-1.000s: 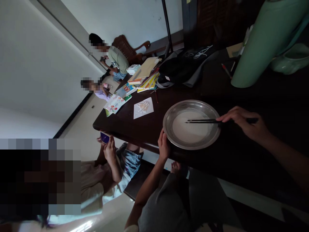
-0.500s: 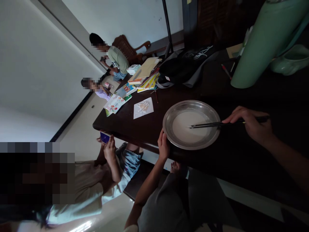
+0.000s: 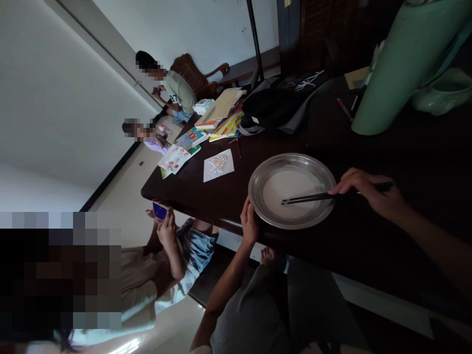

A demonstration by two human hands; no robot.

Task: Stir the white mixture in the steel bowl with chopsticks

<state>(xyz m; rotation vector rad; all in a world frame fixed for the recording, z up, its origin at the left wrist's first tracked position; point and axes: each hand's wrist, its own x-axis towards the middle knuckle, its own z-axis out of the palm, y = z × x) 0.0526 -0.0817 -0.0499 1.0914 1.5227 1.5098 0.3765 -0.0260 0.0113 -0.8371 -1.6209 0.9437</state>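
Observation:
A round metal dish [image 3: 254, 209] rests on the dark table, close to its near edge. Whitish liquid [image 3: 280, 186] covers its bottom. My left hand [image 3: 250, 222] grips the dish's rim at the near left side, fingers against the outer wall. In my right hand [image 3: 368, 191] is a pair of black chopsticks [image 3: 311, 197], held closed around their upper part. Their tips dip into the liquid left of the dish's middle. How deep the tips reach cannot be seen.
Cotton swabs [image 3: 219, 163] lie on a white sheet left of the dish. Beyond are books [image 3: 221, 110] and a black bag [image 3: 271, 105]. A tall green bottle [image 3: 398, 73] stands at the right. One person [image 3: 169, 228] holds a phone nearby; two others sit farther back.
My right hand has moved left and slightly down, and the chopstick tips have shifted toward the near left of the dish. My left hand and the dish stay in place.

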